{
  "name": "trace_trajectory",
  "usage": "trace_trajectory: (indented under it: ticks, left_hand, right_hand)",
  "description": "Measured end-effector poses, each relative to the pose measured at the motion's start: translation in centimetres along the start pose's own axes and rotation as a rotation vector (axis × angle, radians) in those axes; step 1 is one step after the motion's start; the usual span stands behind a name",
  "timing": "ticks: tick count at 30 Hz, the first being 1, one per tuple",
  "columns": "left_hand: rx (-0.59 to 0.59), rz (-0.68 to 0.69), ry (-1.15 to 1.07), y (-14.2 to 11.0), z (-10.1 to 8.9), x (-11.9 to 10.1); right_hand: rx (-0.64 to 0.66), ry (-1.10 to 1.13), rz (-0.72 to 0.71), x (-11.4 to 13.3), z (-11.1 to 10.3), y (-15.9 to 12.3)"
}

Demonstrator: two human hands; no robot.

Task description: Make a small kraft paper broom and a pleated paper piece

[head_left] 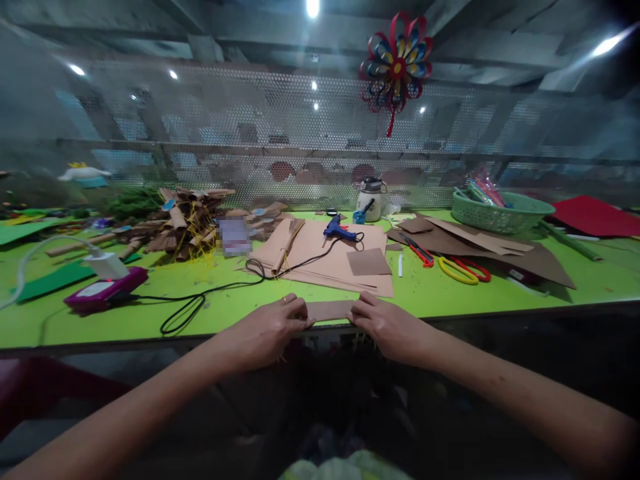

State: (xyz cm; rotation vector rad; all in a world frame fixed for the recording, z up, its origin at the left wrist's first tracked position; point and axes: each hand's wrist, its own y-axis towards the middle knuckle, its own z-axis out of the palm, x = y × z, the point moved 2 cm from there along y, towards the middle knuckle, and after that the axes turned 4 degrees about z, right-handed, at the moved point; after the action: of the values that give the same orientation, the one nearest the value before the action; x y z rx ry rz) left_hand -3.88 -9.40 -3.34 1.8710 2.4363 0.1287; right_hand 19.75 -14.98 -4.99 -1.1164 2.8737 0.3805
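Brown paper strip [330, 311] is held at the near edge of the green surface [450, 301], spanned crosswise between two hands. Its left end is pinched between thumb and fingers of the left hand [270, 330], its right end likewise by the right hand [395, 327]; whether it is folded cannot be told. By its look, it may be judged light, thin, slightly stiff and easily creased, so it is best taken by both ends, with a gentle grip and no pressure on the middle. Just beyond, kraft paper sheets [317, 267] are stacked, topped by a darker paper square [369, 262] and a blue glue gun [338, 230]. Farther right, a green plastic basket [495, 217] is seen; to the left, a purple power socket [107, 291] is placed.
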Motion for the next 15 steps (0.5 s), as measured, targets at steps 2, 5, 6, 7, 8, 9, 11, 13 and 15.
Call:
trace_trajectory:
  ticks: [2, 5, 6, 7, 8, 9, 11, 13, 15]
  left_hand:
    - [-0.012, -0.005, -0.001, -0.1, -0.1, -0.1]
    - [-0.008, -0.036, 0.045, 0.7, -0.1, -0.5]
    - [-0.005, -0.054, 0.073, 1.2, -0.1, -0.7]
    - [-0.007, -0.07, 0.106, 1.7, 0.0, -1.0]
    - [-0.007, -0.093, 0.141, 2.3, 0.1, -1.3]
    - [-0.022, -0.11, 0.173, 2.8, 0.3, -1.6]
    - [-0.056, -0.108, 0.236, 3.5, 0.7, -2.5]
    - [-0.072, -0.093, 0.277, 3.8, 1.2, -3.3]
    - [-0.069, -0.089, 0.287, 3.8, 1.6, -3.9]
  right_hand:
    - [0.008, -0.001, 0.024, 0.1, 0.0, 0.1]
    - [0.043, -0.013, 0.047, 0.5, -0.3, 0.7]
    - [0.055, -0.029, 0.051, 0.7, -0.4, 1.0]
    - [0.065, -0.054, 0.057, 0.9, -0.5, 1.2]
    - [0.072, -0.084, 0.063, 1.2, -0.5, 1.4]
    - [0.08, -0.119, 0.06, 1.6, -0.5, 1.6]
    - [0.081, -0.193, 0.038, 2.5, -0.1, 1.8]
    - [0.053, -0.268, 0.025, 3.5, 0.3, 1.8]
    - [0.033, -0.337, 0.019, 4.3, 0.6, 1.7]
